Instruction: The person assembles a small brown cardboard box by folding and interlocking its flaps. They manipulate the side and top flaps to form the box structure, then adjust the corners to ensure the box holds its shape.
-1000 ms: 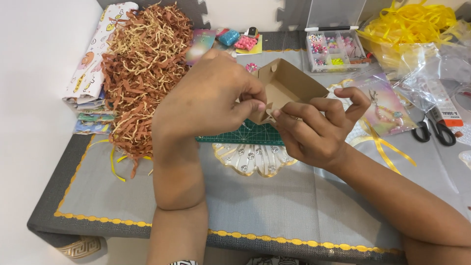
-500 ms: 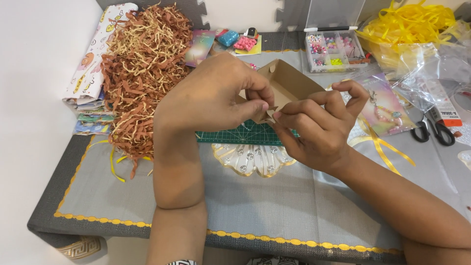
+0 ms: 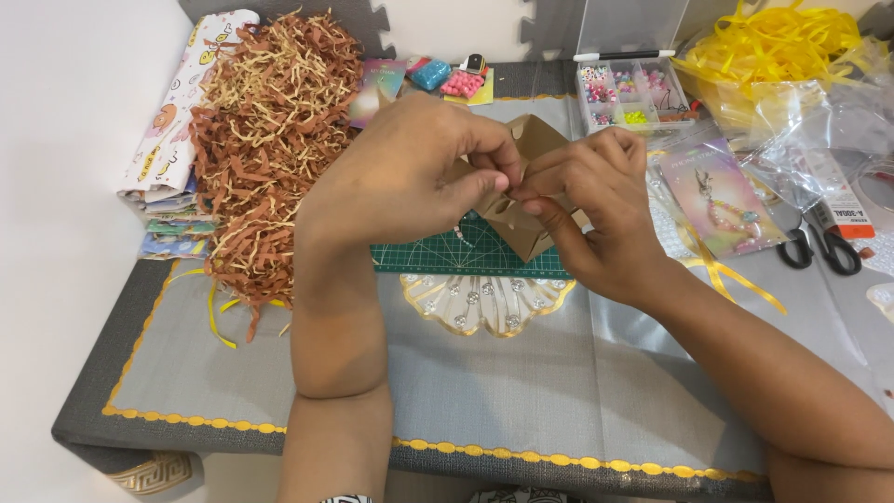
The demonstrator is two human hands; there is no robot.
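At frame centre, above the green mat, the left hand and right hand both pinched a small brown box; shredded paper lay upper left

Bright even overhead light, soft shadows, sharp focus, slight edge distortion.
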